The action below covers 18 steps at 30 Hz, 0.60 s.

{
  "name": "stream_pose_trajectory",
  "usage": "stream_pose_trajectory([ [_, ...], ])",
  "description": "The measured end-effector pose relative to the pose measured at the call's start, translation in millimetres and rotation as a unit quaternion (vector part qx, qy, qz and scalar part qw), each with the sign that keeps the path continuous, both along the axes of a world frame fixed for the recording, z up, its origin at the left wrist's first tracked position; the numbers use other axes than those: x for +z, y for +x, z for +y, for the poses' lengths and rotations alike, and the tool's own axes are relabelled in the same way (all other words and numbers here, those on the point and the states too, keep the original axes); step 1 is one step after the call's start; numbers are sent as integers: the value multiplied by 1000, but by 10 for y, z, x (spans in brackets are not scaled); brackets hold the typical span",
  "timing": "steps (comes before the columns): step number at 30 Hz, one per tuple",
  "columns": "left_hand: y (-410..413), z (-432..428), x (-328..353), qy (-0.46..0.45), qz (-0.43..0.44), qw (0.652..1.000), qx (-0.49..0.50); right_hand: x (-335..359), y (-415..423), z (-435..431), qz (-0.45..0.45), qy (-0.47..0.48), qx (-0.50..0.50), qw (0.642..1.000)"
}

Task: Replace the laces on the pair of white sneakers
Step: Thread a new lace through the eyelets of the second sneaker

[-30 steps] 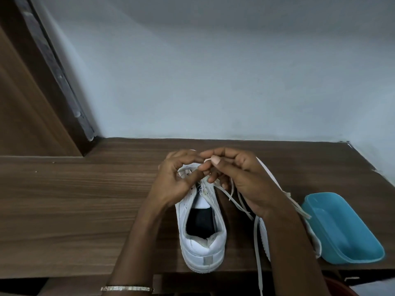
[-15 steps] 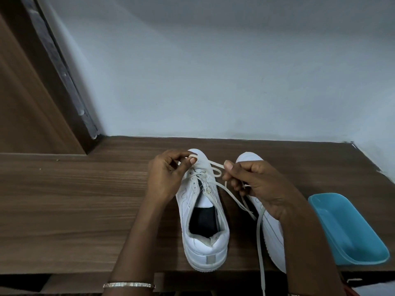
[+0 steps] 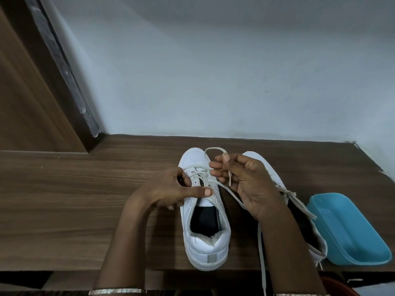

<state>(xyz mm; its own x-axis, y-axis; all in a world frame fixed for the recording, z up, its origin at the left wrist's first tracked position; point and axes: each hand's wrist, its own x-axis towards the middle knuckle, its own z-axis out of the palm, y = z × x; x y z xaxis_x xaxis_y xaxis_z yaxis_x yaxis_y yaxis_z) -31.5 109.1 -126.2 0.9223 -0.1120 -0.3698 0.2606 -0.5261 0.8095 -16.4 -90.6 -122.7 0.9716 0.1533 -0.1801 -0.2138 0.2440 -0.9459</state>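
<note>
Head view: sneaker [image 3: 205, 242] stands on the desk [image 3: 85, 210], heel toward the camera, beside a second sneaker [image 3: 255, 156]. Left hand [image 3: 171, 189] steadies its eyelet edge, thumb and curled fingers closed on it. Right hand [image 3: 245, 184] pinches the lace [image 3: 232, 194] near its tip. The lace is probably light and limp, so the grip is best taken at the stiffer tip.

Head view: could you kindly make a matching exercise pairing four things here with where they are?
Things: 1 lace end; 2 blue tray; 3 left hand; 4 second sneaker.
Places: a right of both sneakers; b partly behind the right forearm; c pinched by the right hand; d gripping the centre sneaker's upper.
Pairs: 1-c, 2-a, 3-d, 4-b.
</note>
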Motion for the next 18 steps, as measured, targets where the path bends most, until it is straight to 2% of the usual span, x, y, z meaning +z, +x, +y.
stream_pose_trajectory([
  [3, -38, 19, 25, -67, 60, 996, 17, -21, -13, 88, -31, -32, -13, 999],
  [6, -60, 70, 11, -143, 84, 985, 39, -44, -19, 156, -67, -79, -47, 993],
  [10, -81, 162, -59, -224, 102, 967, 65, -56, -1, 195, -66, -61, -36, 995],
  [18, -63, 250, -137, -271, 115, 953, 77, -70, -16, 161, -83, -152, 31, 984],
])
